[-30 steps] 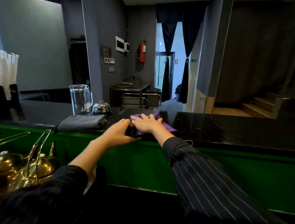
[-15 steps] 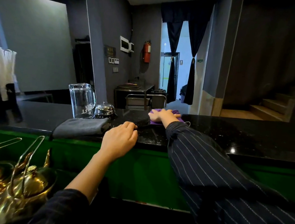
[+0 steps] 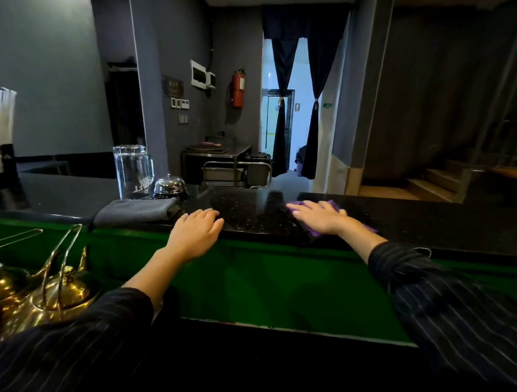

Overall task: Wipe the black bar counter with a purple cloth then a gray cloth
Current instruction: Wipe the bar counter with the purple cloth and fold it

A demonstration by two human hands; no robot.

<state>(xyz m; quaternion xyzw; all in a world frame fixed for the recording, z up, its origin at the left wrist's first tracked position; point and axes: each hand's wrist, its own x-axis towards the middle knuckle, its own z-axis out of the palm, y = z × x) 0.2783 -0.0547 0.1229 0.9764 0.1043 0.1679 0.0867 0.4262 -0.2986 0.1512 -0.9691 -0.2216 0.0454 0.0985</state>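
Observation:
The black bar counter point(image 3: 250, 210) runs across the view above a green front panel. My right hand point(image 3: 319, 216) lies flat on the purple cloth point(image 3: 333, 205), pressing it on the counter right of centre; most of the cloth is hidden under the hand. A folded gray cloth point(image 3: 138, 211) lies on the counter to the left. My left hand point(image 3: 197, 232) rests on the counter's near edge just right of the gray cloth, fingers spread, holding nothing.
A clear glass jug point(image 3: 133, 172) and a small metal bell point(image 3: 171, 187) stand behind the gray cloth. Brass teapots point(image 3: 36, 289) sit below the counter at lower left. Beyond the counter are a steel trolley point(image 3: 234, 172) and a curtained doorway.
My right hand has slid the purple cloth to the right along the counter. My left hand has stayed at the near edge by the gray cloth.

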